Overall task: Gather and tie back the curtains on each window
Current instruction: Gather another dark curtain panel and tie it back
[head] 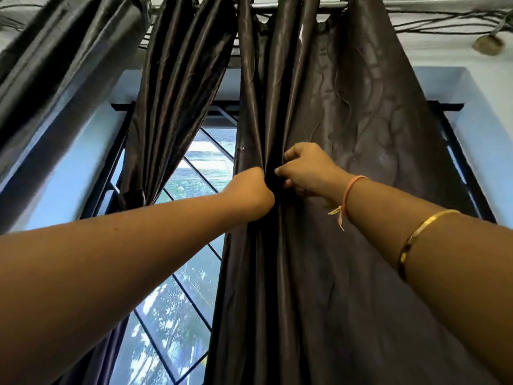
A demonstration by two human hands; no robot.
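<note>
A dark brown satin right curtain (347, 120) hangs from a rod (327, 5) over the right half of the window. My left hand (251, 191) is closed on its gathered left folds. My right hand (305, 169) pinches the same folds just to the right, fingers curled into the cloth. Left of them, the left curtain (172, 107) hangs bunched and cinched at about mid height (140, 195). A third dark curtain (55, 65) hangs at the far left.
The window (191, 190) with a diagonal metal grille shows trees outside between the two curtains. Blue walls (483, 129) frame the recess. Cables (449, 16) run along the wall above the rod at top right.
</note>
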